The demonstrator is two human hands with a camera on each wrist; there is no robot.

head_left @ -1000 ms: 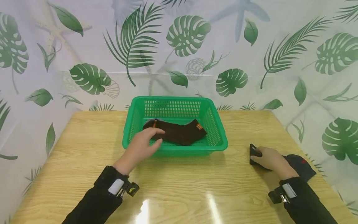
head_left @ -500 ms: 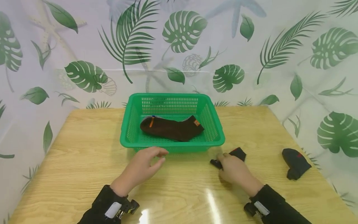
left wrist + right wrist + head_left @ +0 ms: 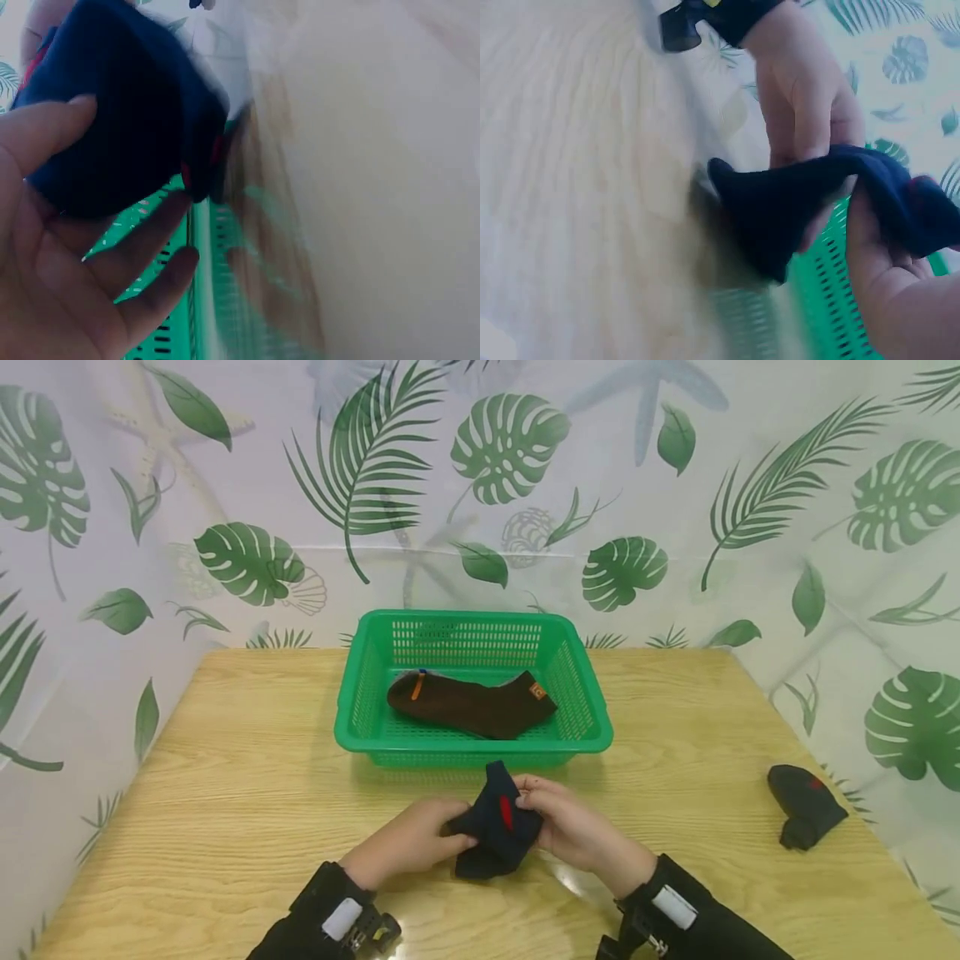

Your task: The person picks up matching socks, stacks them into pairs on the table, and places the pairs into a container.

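A dark navy sock (image 3: 491, 835) with a red mark is held up between both hands, just in front of the green basket. My left hand (image 3: 414, 842) pinches its left side, thumb on top; in the left wrist view the thumb (image 3: 56, 127) lies over the navy cloth. My right hand (image 3: 581, 831) grips the sock's right side near the red mark. Seen from the right wrist, the sock (image 3: 780, 195) droops between the two hands. Part of the cloth is hidden behind the fingers.
A green plastic basket (image 3: 472, 747) stands at the table's middle, with a brown sock (image 3: 472, 706) with orange marks inside. Another dark sock (image 3: 806, 806) with a red mark lies crumpled at the table's right side. A leaf-patterned sheet (image 3: 510, 443) hangs behind the wooden table (image 3: 247, 760).
My right hand has brought the navy sock leftward from the right side of the table. My left hand has left the basket area, come down and taken hold of the sock too.
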